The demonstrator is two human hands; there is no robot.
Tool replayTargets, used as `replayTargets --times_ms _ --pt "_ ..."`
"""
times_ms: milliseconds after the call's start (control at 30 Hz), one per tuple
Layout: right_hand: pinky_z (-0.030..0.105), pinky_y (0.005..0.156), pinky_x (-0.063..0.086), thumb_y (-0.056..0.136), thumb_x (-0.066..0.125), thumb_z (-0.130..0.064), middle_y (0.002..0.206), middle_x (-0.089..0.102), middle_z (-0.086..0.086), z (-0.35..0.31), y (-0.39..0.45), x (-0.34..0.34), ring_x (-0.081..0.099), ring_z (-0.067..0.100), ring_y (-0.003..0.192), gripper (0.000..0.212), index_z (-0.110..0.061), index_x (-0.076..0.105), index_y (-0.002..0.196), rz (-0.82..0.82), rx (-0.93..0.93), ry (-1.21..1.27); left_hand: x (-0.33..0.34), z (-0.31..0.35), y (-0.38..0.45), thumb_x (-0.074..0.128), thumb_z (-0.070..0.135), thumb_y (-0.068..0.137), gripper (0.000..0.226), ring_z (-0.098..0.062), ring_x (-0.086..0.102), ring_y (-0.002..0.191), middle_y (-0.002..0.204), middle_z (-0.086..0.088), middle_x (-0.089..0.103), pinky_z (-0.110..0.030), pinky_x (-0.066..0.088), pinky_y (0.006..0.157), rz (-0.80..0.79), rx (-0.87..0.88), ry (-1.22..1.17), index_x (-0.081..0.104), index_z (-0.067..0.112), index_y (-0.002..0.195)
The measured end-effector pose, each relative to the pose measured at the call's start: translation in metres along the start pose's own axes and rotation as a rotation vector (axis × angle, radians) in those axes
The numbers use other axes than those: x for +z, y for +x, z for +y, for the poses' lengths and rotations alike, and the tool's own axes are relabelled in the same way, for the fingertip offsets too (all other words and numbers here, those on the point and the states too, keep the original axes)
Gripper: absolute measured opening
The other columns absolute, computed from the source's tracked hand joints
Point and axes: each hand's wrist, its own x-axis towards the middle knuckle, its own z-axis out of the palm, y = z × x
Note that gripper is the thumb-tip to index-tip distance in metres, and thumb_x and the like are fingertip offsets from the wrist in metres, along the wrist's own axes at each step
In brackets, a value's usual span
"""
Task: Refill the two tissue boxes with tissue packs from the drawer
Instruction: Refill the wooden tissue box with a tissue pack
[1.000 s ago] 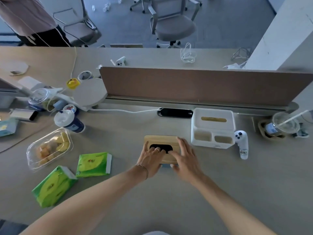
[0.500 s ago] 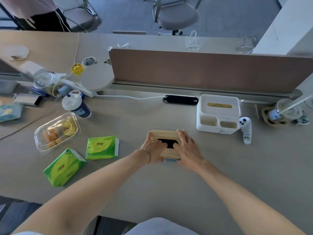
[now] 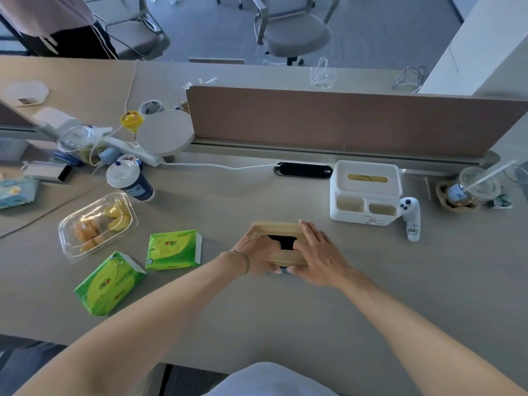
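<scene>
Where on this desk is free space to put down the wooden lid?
Bare desk lies right of the right hand, below the white box and controller. Another patch lies between the green packs and the cable slot. The far left, around the fruit tray and cup, is crowded.

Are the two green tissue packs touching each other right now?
Apart. In the head view a strip of bare desk shows between the upright tissue pack and the tilted tissue pack nearer the desk edge.

An open office: shared desk (image 3: pixel 257 310) with divider panel (image 3: pixel 343 121), swivel chairs (image 3: pixel 294 32) behind.
</scene>
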Motion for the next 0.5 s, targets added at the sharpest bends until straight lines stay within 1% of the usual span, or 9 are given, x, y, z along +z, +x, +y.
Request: replayTargets --times_ms 67,100,167,233,300,400,467,500 --pt "0.050 0.122 0.014 0.085 0.056 -0.064 0.166 -0.006 0.018 -0.003 -0.001 -0.002 -0.001 0.033 0.154 0.056 -0.019 0.052 0.119 0.025 0.000 0.021 -0.003 0.000 -0.004 0.066 0.054 0.086 0.042 -0.021 0.056 0.111 0.105 0.001 0.066 -0.024 0.026 0.085 0.026 -0.001 0.017 0.065 0.019 0.109" --pt "0.050 0.121 0.016 0.085 0.058 -0.062 0.166 -0.004 0.018 -0.005 -0.002 -0.004 0.000 0.033 0.154 0.055 -0.019 0.053 0.119 0.049 -0.001 0.027 -0.004 -0.001 -0.006 0.066 0.055 0.085 0.044 -0.023 0.053 0.115 0.112 -0.001 0.064 -0.025 0.026 0.089 0.057 0.005 0.029 0.065 0.020 0.111" --pt "0.051 0.121 0.019 0.084 0.063 -0.058 0.166 0.001 0.018 -0.009 -0.003 -0.007 0.004 0.034 0.153 0.054 -0.018 0.057 0.120 0.102 -0.008 0.025 -0.003 -0.002 -0.010 0.065 0.056 0.084 0.046 -0.025 0.046 0.121 0.127 -0.004 0.055 -0.027 0.026 0.103 0.136 0.037 0.065 0.065 0.022 0.114" --pt "0.050 0.121 0.020 0.084 0.065 -0.055 0.166 0.005 0.018 -0.011 -0.008 -0.012 0.006 0.033 0.153 0.054 -0.017 0.058 0.122 0.140 -0.001 0.028 -0.001 -0.003 -0.014 0.066 0.054 0.082 0.044 -0.025 0.041 0.123 0.133 -0.003 0.047 -0.029 0.024 0.110 0.227 0.074 0.077 0.065 0.024 0.114" --pt "0.049 0.121 0.020 0.085 0.066 -0.052 0.166 0.006 0.019 -0.011 -0.015 -0.018 0.007 0.033 0.154 0.054 -0.015 0.058 0.123 0.158 0.014 0.039 0.000 -0.001 -0.018 0.066 0.054 0.081 0.042 -0.025 0.036 0.128 0.135 -0.002 0.043 -0.030 0.026 0.113 0.298 0.093 0.034 0.065 0.026 0.113" --pt "0.044 0.123 0.019 0.086 0.069 -0.049 0.166 0.003 0.017 -0.010 -0.034 -0.024 0.002 0.029 0.154 0.055 -0.013 0.056 0.125 0.165 0.071 0.058 0.003 0.010 -0.020 0.065 0.053 0.079 0.041 -0.025 0.023 0.140 0.150 -0.006 0.032 -0.036 0.028 0.115 0.328 0.128 -0.031 0.065 0.027 0.111" --pt "0.041 0.119 0.026 0.085 0.071 -0.046 0.167 0.002 0.014 -0.004 -0.051 -0.025 -0.002 0.026 0.155 0.052 -0.013 0.056 0.122 0.173 0.121 0.075 0.007 0.023 -0.016 0.065 0.052 0.079 0.038 -0.023 0.013 0.146 0.160 -0.007 0.017 -0.036 0.024 0.118 0.325 0.166 -0.062 0.063 0.027 0.108" --pt "0.041 0.116 0.030 0.084 0.072 -0.045 0.167 0.001 0.013 0.002 -0.059 -0.026 -0.002 0.024 0.155 0.050 -0.014 0.055 0.119 0.173 0.142 0.080 0.009 0.030 -0.013 0.065 0.052 0.081 0.039 -0.022 0.012 0.147 0.162 -0.006 0.012 -0.035 0.022 0.120 0.314 0.181 -0.061 0.062 0.027 0.110"
